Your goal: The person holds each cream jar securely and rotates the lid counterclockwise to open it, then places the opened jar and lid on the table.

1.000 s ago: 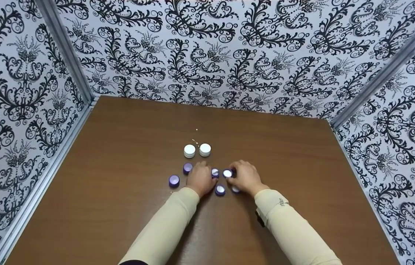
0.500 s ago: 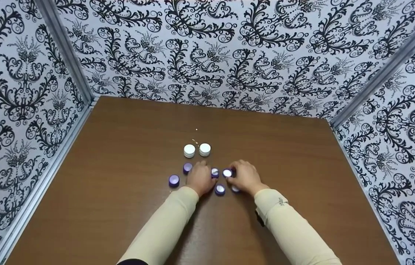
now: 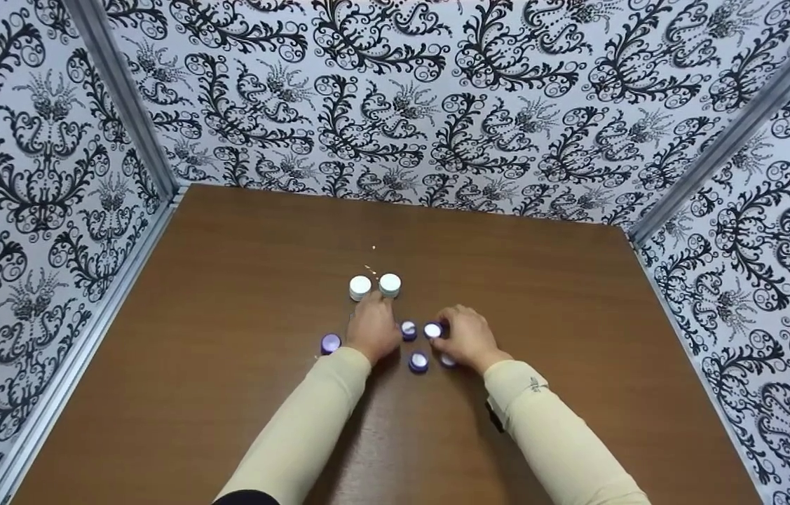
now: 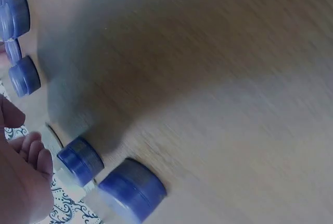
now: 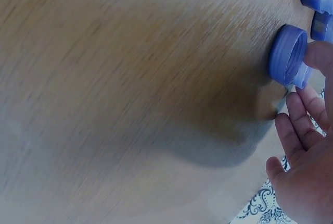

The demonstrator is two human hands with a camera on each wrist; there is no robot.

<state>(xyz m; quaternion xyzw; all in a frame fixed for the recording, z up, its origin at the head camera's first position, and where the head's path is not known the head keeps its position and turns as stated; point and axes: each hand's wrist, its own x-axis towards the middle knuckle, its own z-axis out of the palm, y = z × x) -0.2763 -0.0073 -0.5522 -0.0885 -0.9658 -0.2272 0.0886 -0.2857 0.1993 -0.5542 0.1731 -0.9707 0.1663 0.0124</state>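
Observation:
My left hand (image 3: 373, 327) is over the left group of jars, its fingertips close to two white jars (image 3: 360, 287). Nothing shows between its loosely bent fingers in the left wrist view. In that view two purple jars (image 4: 80, 161) stand beside the fingers, and others are at the far left edge. My right hand (image 3: 466, 338) pinches a purple jar with a pale top (image 3: 432, 330) between thumb and index finger. Another purple jar (image 5: 286, 54) stands near the right thumb, partly hidden under the hand in the head view. Two more pale-topped purple jars (image 3: 418, 362) stand between the hands.
The brown wooden table (image 3: 240, 280) is bounded by patterned walls (image 3: 395, 105) at the back and sides, with metal posts (image 3: 125, 98) at the corners. A purple jar (image 3: 331, 344) stands left of the left hand. Small light specks (image 3: 371, 270) lie behind the white jars.
My left hand has moved away from a pale-topped purple jar, leftward and toward the white jars, and now covers most of a purple jar. My right hand keeps its place.

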